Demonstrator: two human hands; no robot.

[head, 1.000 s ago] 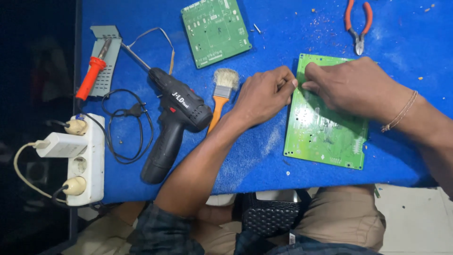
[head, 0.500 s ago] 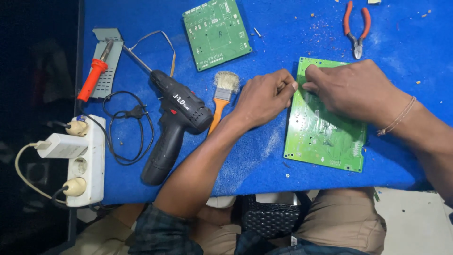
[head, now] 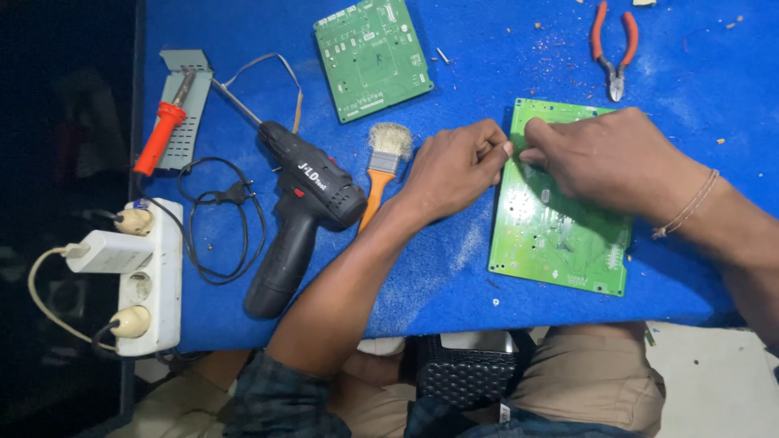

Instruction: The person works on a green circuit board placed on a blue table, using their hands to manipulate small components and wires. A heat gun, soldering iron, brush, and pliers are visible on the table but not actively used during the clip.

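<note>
A green circuit board (head: 560, 235) lies flat on the blue table (head: 454, 276) in front of me. My left hand (head: 454, 166) pinches the board's upper left edge with curled fingers. My right hand (head: 604, 158) lies over the board's upper part, its fingertips closed on the same corner and almost touching my left fingers. What sits between the fingertips is hidden.
Left of my left hand lie a paintbrush with an orange handle (head: 383, 166) and a black cordless drill (head: 300, 211). A second green board (head: 373, 57) lies at the back, orange-handled pliers (head: 613, 45) at the back right. A soldering iron (head: 162, 134) and a white power strip (head: 150, 276) are at the left edge.
</note>
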